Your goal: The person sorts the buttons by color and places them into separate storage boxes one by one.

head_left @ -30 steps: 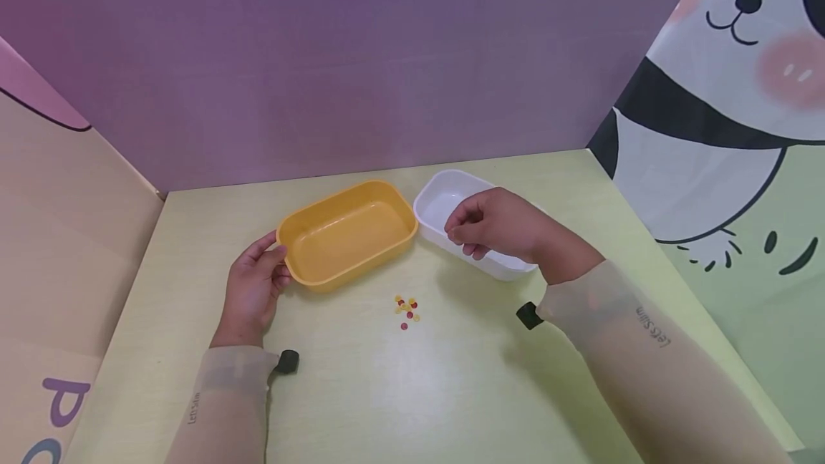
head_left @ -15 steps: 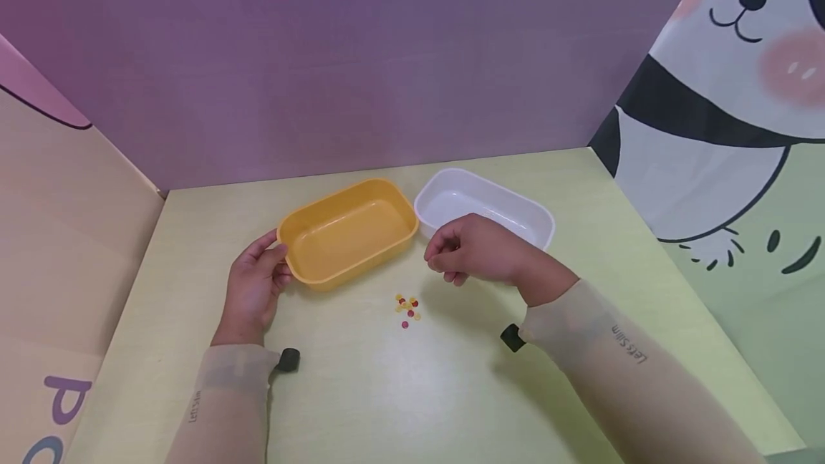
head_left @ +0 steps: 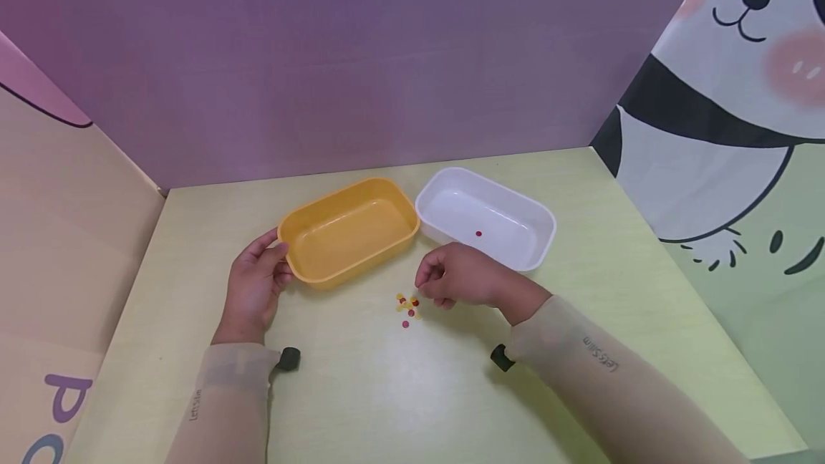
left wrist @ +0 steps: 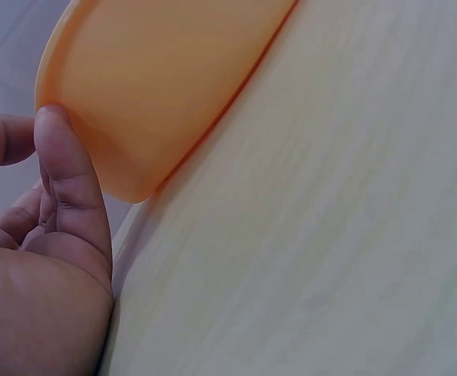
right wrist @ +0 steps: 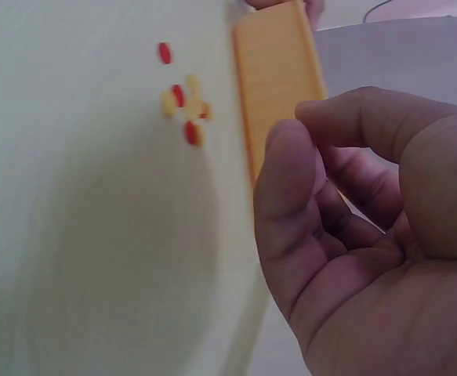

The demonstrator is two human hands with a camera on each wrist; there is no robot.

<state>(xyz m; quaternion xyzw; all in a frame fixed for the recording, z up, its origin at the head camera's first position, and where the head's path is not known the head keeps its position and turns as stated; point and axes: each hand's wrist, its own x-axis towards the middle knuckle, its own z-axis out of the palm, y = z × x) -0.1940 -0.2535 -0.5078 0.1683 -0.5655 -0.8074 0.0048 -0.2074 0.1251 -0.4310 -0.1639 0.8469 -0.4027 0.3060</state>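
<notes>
In the head view my left hand point(head_left: 254, 288) pinches the near-left end of a yellow plastic tray point(head_left: 349, 274); the left wrist view shows the thumb on the tray wall point(left wrist: 146, 110). My right hand point(head_left: 460, 274) hangs just right of a small cluster of red and yellow discs point(head_left: 409, 304) on the table. Its fingers are curled, thumb and index tips close together, nothing visible between them. In the right wrist view the discs point(right wrist: 187, 107) lie apart from the fingertips. A white tray point(head_left: 548, 235) stands behind the right hand, with one red disc point(head_left: 479, 233) inside.
The two trays stand close together at the back of the pale table point(head_left: 387, 399). Behind them rises a purple wall panel point(head_left: 361, 70), with a panda-print panel point(head_left: 722, 127) along the right side.
My right hand has moved from over the white tray down and left towards the discs. The red disc in the tray has come into view. The left hand stays on the yellow tray.
</notes>
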